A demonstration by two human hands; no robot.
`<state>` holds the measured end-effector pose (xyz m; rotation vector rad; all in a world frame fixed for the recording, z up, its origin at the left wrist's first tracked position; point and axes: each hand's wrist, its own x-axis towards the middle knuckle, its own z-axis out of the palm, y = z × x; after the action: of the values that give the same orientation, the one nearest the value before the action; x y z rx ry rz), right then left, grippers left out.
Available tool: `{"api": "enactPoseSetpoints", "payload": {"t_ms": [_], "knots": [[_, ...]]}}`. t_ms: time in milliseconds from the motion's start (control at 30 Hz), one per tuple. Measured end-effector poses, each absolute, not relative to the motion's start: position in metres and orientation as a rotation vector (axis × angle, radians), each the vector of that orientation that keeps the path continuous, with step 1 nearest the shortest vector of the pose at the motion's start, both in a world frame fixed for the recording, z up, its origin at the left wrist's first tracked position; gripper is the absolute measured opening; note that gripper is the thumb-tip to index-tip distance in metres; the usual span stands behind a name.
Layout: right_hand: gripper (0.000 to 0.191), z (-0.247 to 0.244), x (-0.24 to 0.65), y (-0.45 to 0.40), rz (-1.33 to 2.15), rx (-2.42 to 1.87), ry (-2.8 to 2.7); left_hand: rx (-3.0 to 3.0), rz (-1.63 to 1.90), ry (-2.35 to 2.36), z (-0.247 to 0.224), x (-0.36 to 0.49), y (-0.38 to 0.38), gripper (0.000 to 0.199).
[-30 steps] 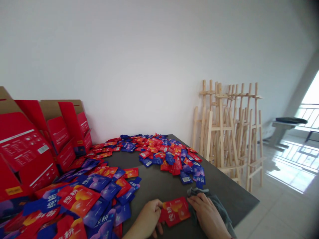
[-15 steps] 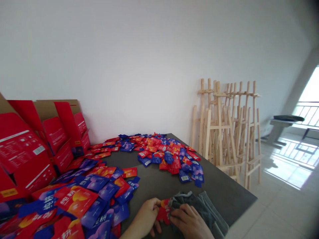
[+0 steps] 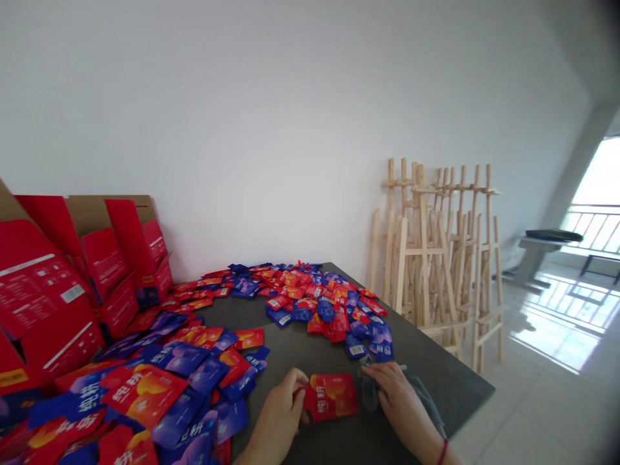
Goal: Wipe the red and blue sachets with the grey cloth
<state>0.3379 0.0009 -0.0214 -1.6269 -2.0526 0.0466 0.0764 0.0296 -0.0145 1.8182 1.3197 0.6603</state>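
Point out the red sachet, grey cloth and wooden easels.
Red sachet [image 3: 332, 397], head view, printed front.
Grey cloth [image 3: 369, 392], head view, exposed fold.
Wooden easels [image 3: 423, 271], head view, front easel's upright.

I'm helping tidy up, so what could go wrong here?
The left hand holds the red packet by one edge, so it could slip onto the loose packets. The right hand rests on the gray cloth near the edge of the table, so the cloth might slide to the floor.
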Motion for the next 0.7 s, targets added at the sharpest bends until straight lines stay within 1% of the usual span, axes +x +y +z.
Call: {"api": "enactPoseSetpoints", "payload": {"t_ms": [100, 167, 233, 300, 333, 433, 533, 600, 700], "knots": [[0.059, -0.014, 0.326, 0.002, 0.089, -1.559, -1.966, 2.367, 0.674, 1.226, -0.005, 0.067, 0.026, 0.025], [0.059, -0.010, 0.322, 0.003, 0.106, -1.524, -1.894, 2.608, 0.543, 1.137, 0.001, 0.063, 0.023, 0.032], [0.058, -0.005, 0.321, 0.003, 0.116, -1.497, -1.811, 2.767, 0.411, 1.022, 0.008, 0.062, 0.020, 0.029], [0.056, 0.001, 0.321, 0.003, 0.114, -1.483, -1.747, 2.868, 0.331, 0.900, 0.013, 0.063, 0.019, 0.017], [0.055, 0.004, 0.320, 0.002, 0.116, -1.480, -1.738, 2.894, 0.305, 0.848, 0.016, 0.064, 0.018, 0.014], [0.054, 0.011, 0.306, -0.002, 0.163, -1.456, -1.852, 2.872, 0.240, 0.769, 0.016, 0.067, 0.019, 0.016], [0.056, 0.006, 0.277, -0.004, 0.182, -1.368, -2.128, 2.776, 0.220, 0.862, 0.009, 0.067, 0.021, 0.013], [0.048, -0.004, 0.259, -0.002, 0.104, -1.290, -2.314, 2.729, 0.228, 0.977, 0.003, 0.066, 0.024, 0.013], [0.028, -0.018, 0.247, 0.006, -0.057, -1.271, -2.435, 2.735, 0.198, 1.025, -0.003, 0.064, 0.026, 0.014]]}}
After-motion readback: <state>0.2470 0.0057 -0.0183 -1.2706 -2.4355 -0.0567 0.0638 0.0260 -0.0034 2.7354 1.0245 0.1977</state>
